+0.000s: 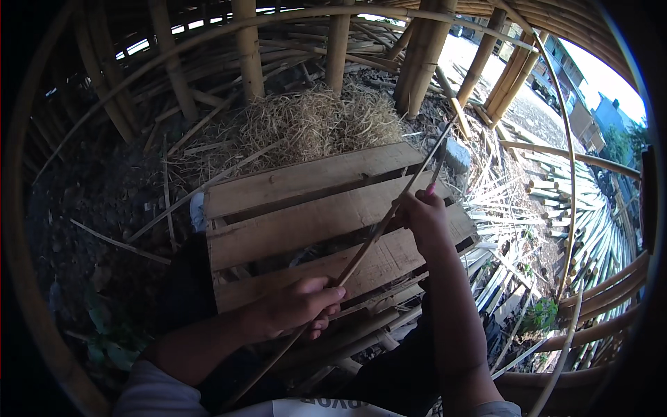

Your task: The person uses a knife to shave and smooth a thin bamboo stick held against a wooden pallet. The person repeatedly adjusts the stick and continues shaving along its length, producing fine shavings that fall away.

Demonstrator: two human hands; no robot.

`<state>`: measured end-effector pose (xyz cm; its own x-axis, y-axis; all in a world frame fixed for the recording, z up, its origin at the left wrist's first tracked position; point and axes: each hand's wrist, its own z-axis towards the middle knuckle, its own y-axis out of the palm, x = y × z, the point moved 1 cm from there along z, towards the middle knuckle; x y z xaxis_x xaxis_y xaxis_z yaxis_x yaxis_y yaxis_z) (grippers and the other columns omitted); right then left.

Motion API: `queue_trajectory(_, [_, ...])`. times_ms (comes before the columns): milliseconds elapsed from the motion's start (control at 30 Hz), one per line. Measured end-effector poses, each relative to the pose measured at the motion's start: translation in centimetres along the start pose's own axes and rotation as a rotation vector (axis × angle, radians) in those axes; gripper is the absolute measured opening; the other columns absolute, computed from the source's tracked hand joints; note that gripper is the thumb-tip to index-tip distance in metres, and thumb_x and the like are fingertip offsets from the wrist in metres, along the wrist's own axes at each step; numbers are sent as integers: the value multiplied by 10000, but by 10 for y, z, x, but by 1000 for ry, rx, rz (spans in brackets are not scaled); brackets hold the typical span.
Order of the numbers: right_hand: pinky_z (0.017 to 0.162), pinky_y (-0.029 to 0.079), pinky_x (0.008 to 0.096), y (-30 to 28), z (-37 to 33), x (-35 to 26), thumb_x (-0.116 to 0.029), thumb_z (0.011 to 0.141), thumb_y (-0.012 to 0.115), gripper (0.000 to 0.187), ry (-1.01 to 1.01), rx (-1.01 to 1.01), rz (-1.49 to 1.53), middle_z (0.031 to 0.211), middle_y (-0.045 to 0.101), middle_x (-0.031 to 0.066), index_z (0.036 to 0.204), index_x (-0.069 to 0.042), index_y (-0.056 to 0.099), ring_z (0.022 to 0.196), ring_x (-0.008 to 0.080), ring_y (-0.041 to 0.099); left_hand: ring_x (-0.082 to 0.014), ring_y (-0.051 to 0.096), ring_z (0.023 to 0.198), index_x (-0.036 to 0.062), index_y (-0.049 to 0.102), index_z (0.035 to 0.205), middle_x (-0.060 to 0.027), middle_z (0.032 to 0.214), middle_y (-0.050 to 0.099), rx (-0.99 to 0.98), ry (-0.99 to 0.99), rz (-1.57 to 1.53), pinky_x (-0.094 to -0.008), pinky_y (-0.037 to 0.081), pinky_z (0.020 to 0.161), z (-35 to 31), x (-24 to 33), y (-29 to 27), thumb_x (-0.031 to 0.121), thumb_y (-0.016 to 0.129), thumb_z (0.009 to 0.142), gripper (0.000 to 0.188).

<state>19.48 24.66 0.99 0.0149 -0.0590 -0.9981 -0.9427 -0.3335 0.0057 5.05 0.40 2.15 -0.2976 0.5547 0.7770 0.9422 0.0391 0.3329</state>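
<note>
A long thin bamboo strip (368,243) runs slantwise from my lap up past the far right corner of a slatted wooden crate (306,214). My left hand (302,306) is closed around the strip over the crate's near side. Farther along it, my right hand (420,217) is closed on a knife (431,187), whose pink handle end shows above the fist. Its narrow blade points up and away beside the strip. The strip passes right against the right hand's fingers; whether they also pinch it is hard to make out.
Behind the crate lies a heap of pale shavings (313,125), with bamboo posts (425,59) beyond. A grey stone (456,156) sits off the crate's right corner. Cut bamboo poles (590,208) are spread on the right. Loose strips (119,240) lie on dark ground at left.
</note>
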Motion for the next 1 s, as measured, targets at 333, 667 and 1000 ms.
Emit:
queue_trajectory(333, [457, 493, 297, -101, 54, -7, -72, 911, 686, 198, -151, 351, 2, 671, 638, 98, 800, -46, 524, 488, 176, 618, -310, 703, 878, -23, 627, 1128, -200, 953, 707, 132, 235, 880, -427, 540, 822, 0, -1, -15, 385, 545, 1046, 425])
queue_trajectory(667, [447, 508, 335, -18, 0, -3, -343, 910, 784, 482, 120, 7, -272, 683, 641, 118, 926, 9, 455, 511, 197, 648, -387, 683, 700, -17, 596, 929, -220, 728, 642, 317, 516, 809, -467, 507, 654, 13, -25, -14, 212, 511, 1066, 280])
queue_trajectory(1000, [485, 556, 297, -22, 5, 15, -63, 932, 731, 319, -75, -13, -218, 692, 679, 116, 1009, 12, 430, 557, 196, 685, -311, 682, 778, -15, 633, 1117, -197, 827, 664, 209, 336, 855, -422, 523, 731, -5, 3, -3, 255, 574, 1041, 286])
